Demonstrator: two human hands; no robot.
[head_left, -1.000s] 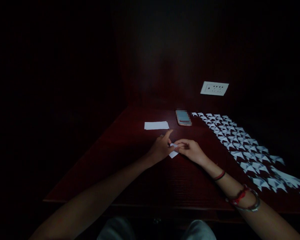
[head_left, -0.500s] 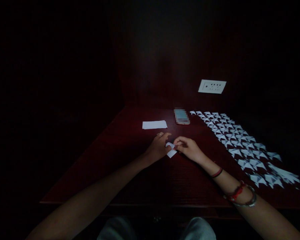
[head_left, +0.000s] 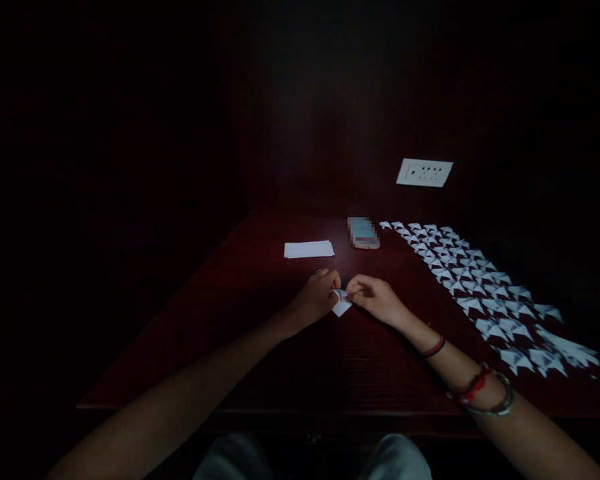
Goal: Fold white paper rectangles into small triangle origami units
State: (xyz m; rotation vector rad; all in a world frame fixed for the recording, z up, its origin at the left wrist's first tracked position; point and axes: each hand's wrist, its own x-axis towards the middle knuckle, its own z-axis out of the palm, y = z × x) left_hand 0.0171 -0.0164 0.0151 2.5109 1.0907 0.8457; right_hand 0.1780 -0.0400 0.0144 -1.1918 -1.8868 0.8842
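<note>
Between both hands is a small white piece of folded paper (head_left: 341,307), its lower corner pointing toward me. My left hand (head_left: 318,293), with a ring on one finger, pinches the paper's left side with fingers curled. On the opposite side, the thumb and fingertips of my right hand (head_left: 375,298) close on its edge. The fingers partly cover the upper folds. Beyond the left hand lies a stack of white paper (head_left: 309,249). Rows of small folded paper figures (head_left: 473,288) spread over the table to the right.
A phone (head_left: 363,233) lies near the back of the dark red table (head_left: 220,300). Narrow white paper pieces (head_left: 567,347) are heaped beside the figures at the right. A white socket plate (head_left: 425,173) is on the wall behind.
My left fingers have curled in from a more stretched position and now pinch the paper. The paper has turned slightly, and its raised flap lies lower.
</note>
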